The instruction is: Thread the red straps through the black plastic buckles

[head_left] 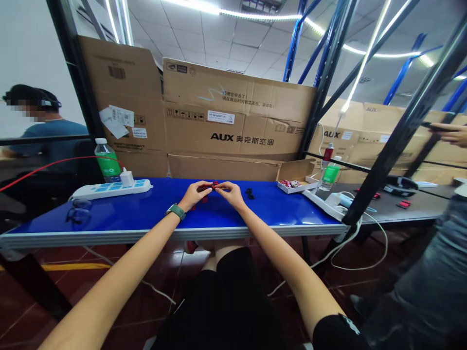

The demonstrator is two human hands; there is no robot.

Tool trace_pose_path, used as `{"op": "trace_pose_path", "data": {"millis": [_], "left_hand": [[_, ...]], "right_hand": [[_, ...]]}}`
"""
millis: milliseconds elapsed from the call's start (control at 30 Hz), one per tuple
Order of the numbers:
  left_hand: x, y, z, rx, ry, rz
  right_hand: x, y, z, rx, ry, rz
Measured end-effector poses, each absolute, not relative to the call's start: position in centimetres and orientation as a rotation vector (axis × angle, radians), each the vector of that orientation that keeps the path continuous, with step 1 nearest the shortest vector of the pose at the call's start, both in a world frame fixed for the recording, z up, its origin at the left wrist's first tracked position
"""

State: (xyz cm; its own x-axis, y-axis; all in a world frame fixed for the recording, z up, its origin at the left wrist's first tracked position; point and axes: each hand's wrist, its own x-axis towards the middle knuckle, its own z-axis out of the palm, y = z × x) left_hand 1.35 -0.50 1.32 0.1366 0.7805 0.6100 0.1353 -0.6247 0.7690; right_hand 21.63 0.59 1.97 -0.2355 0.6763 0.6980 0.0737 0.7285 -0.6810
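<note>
Over the middle of the blue tabletop (146, 214), my left hand (195, 194) and my right hand (232, 194) meet fingertip to fingertip. Both pinch a small dark part (213, 186) between them; it is too small and too covered by fingers to name. Small red pieces (205, 199) show just below and behind the fingertips, partly hidden by the hands. I cannot tell whether they are joined to the dark part. To the right of my right hand, a little cluster of black parts (249, 193) lies on the table.
At the left are a white power strip (109, 189), a bottle (107, 163) and eyeglasses (78, 212). An open box (297, 184) with small red items stands right, beside another power strip (324, 206). Cardboard (237, 116) walls the back. People are at both sides.
</note>
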Motion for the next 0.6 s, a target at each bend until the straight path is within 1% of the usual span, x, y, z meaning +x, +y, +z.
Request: {"op": "trace_pose_path", "data": {"millis": [200,400,600], "left_hand": [[1.4,-0.7,1.3,1.897,0.917,1.527],[1.2,-0.8,1.2,2.059,0.957,1.485],[1.3,-1.0,1.1,2.083,0.975,1.465]], "right_hand": [[21.7,0.6,2.0,-0.625,-1.752,0.622],[22.0,1.2,1.6,-0.676,-1.8,0.554],[22.2,1.7,1.3,-0.652,-1.814,0.707]]}}
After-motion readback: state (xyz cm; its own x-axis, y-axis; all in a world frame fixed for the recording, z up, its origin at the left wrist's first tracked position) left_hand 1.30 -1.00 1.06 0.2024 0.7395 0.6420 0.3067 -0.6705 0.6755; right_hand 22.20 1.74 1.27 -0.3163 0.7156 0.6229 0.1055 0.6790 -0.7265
